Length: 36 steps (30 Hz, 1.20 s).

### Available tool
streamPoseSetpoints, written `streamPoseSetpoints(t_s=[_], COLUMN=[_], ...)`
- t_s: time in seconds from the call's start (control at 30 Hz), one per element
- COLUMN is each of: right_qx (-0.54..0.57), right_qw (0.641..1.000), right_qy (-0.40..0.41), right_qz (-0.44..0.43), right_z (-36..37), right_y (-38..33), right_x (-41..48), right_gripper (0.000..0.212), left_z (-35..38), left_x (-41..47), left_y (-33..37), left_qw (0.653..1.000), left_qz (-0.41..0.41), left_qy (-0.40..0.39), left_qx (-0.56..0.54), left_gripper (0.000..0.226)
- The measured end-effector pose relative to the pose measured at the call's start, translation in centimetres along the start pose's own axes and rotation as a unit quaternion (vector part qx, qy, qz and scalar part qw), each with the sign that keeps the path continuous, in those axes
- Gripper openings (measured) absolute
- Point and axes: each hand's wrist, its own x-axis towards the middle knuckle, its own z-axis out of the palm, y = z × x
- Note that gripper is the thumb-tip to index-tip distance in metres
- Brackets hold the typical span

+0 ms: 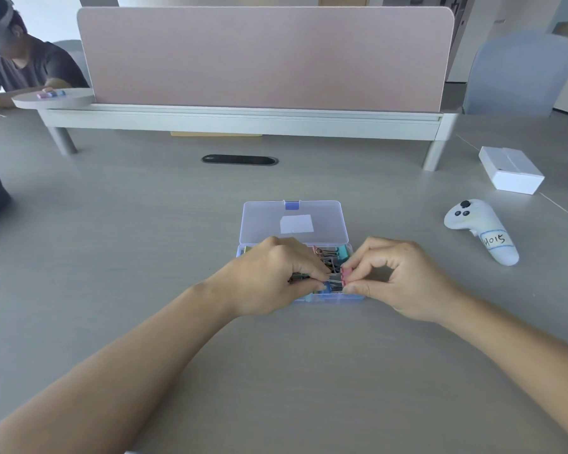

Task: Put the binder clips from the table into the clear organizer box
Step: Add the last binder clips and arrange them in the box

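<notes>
My right hand [404, 276] pinches a small pink metal binder clip [345, 275] over the four o'clock corner of the clear plastic organizer box [263, 224]. My left hand [269, 276] pinches its wire handles [334, 282], probably to fold them flat so it fits.

Pink divider panel [266, 57] upright at far side. Black oval cable slot [240, 159] before it. Right: white controller [479, 229] with handwritten label, white box [510, 170] beyond it. Far left: seated person [23, 67] in dark shirt.
</notes>
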Motion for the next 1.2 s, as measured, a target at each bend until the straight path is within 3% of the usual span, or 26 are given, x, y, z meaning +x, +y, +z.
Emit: streamPoseSetpoints(t_s=[0.43,0.87,1.2], right_qx=[-0.009,-0.053,-0.052], right_qw=[0.999,0.997,0.998], right_qy=[-0.052,-0.052,0.021], right_qz=[0.003,-0.025,-0.022], right_z=[-0.6,-0.7,-1.5], right_y=[0.5,0.6,0.9], right_x=[0.0,-0.2,0.3], right_gripper=[0.009,0.007,0.012], left_z=[0.3,0.3,-3.3], left_x=[-0.1,-0.1,-0.8], left_y=[0.5,0.1,-3.1], left_qw=[0.993,0.988,0.996], left_qz=[0.082,0.098,-0.026], left_qy=[-0.030,-0.029,0.051], left_qx=[0.085,0.114,0.067], left_gripper=[0.012,0.013,0.018])
